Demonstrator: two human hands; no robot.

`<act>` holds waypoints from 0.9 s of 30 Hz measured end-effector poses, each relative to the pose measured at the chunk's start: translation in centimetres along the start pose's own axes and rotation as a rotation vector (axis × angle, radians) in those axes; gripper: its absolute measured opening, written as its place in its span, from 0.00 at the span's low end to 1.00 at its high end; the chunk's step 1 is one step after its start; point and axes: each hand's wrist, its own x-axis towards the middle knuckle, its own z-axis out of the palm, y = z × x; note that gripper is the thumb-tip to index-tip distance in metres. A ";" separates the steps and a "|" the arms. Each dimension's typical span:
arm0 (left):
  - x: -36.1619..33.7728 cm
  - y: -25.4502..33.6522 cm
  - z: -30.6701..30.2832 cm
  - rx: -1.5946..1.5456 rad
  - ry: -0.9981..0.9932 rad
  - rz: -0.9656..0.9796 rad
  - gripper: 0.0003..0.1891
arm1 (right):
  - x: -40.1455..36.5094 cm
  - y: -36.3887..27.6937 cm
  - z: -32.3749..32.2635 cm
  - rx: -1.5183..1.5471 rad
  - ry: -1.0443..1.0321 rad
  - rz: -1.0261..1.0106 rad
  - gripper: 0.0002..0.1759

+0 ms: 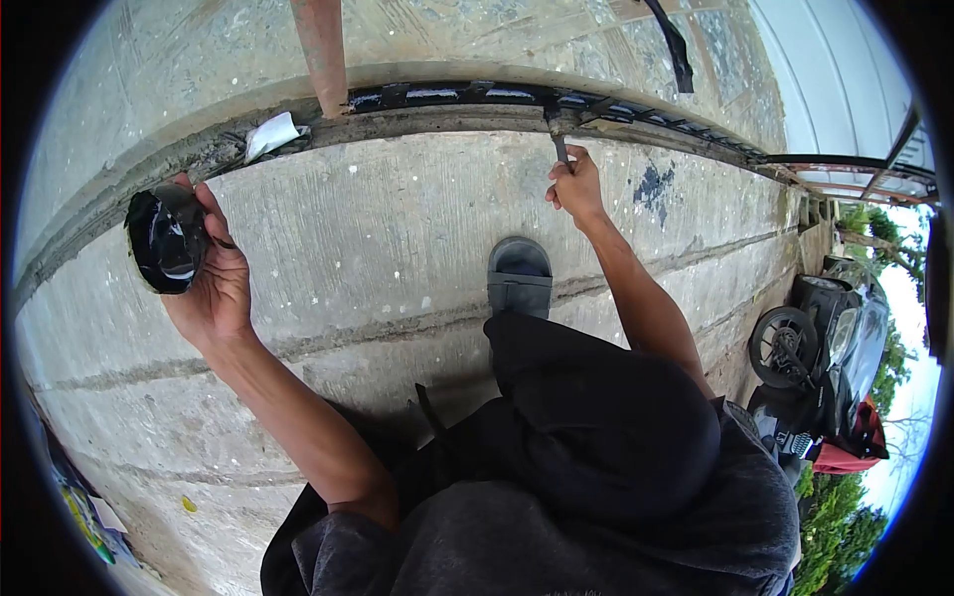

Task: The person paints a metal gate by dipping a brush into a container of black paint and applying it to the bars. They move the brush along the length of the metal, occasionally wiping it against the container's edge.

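My left hand [224, 288] is wrapped round a small round container of black paint [164, 238], tilted so that its glossy inside faces me. Dark smears mark the fingers of that hand. My right hand [578, 189] grips the handle of a paintbrush [559, 144]. The bristle end is at a black metal grating [437, 94] that runs along a channel in the concrete. Left of the brush, the grating looks glossy black with pale gaps. Whether the bristles press on the bar is hard to see.
A rusty post [320, 60] stands at the grating's left end, near a crumpled white wrapper [276, 134]. My sandalled foot [519, 276] rests on the concrete floor [378, 228]. Black stains [653, 189] mark it at right. A motorcycle [795, 348] is parked further right.
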 end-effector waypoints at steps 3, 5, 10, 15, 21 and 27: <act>-0.3 0.3 0.1 -0.022 0.006 0.012 0.25 | -0.2 0.4 1.1 0.039 0.042 0.058 0.25; -0.3 0.7 -0.2 -0.031 0.017 0.009 0.25 | 0.5 0.1 1.4 -0.018 0.106 0.079 0.26; -0.2 0.4 -1.0 -0.018 0.045 -0.028 0.25 | 0.3 -0.2 5.9 -0.309 0.046 -0.186 0.24; 0.2 0.6 0.1 -0.025 -0.007 -0.013 0.25 | -2.0 -1.3 4.5 -0.506 0.033 -0.314 0.21; -0.1 0.5 0.1 -0.073 -0.015 0.007 0.25 | 3.8 4.9 -0.4 -0.590 0.461 -0.186 0.16; -0.6 0.9 -0.3 -0.080 0.003 0.037 0.26 | 0.3 -0.3 6.6 -0.198 0.144 -0.061 0.18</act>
